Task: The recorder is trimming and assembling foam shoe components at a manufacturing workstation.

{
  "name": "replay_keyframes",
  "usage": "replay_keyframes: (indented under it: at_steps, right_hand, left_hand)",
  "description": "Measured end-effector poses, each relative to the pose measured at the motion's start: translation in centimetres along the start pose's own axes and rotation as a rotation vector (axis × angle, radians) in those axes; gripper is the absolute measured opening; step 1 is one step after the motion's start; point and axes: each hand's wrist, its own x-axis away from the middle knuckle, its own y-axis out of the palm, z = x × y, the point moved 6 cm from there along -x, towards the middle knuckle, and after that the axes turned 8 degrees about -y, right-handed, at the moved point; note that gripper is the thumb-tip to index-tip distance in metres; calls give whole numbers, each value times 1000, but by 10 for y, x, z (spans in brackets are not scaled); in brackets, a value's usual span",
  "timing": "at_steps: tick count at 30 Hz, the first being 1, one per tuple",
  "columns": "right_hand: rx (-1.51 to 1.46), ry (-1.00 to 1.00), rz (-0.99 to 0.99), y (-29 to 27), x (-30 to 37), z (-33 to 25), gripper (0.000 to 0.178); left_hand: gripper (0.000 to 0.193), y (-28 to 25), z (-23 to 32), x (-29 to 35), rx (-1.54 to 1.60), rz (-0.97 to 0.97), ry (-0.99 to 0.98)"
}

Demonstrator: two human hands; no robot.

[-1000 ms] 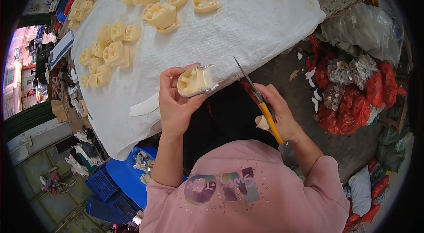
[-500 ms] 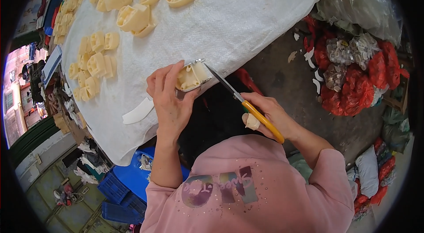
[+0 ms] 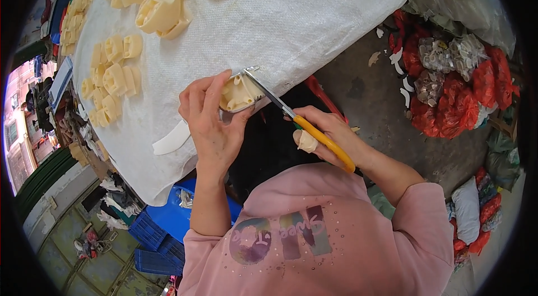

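My left hand grips a small cream plastic housing by its rim, thumb below and fingers above. The housing's hollow side faces up, and a shiny silvery edge runs along part of it. Closed round a yellow-handled tool with a long, narrow metal blade, my right hand comes in from the right. The blade's tip lies at the housing's upper right rim. I cannot tell whether it is a knife or scissors. A cream-coloured wrap covers a finger of my right hand.
A white woven sheet covers the work surface, with several cream housings at the far left. A curved white strip lies near my left wrist. Red bags sit on the floor at right; blue crates stand at lower left.
The blade's tip has moved left and slightly up along the housing's rim. A whitish part at the housing's right end no longer shows there. My right hand has shifted a little left.
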Motion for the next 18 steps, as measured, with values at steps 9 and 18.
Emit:
replay_keyframes:
  at_steps: [9, 18]
  right_hand:
    - [-179, 44, 18, 13, 4, -2, 40]
    - [-143, 40, 73, 17, 16, 5, 41]
  left_hand:
    - [61, -1, -1, 1, 13, 15, 21]
    - [61, 1, -2, 1, 51, 7, 5]
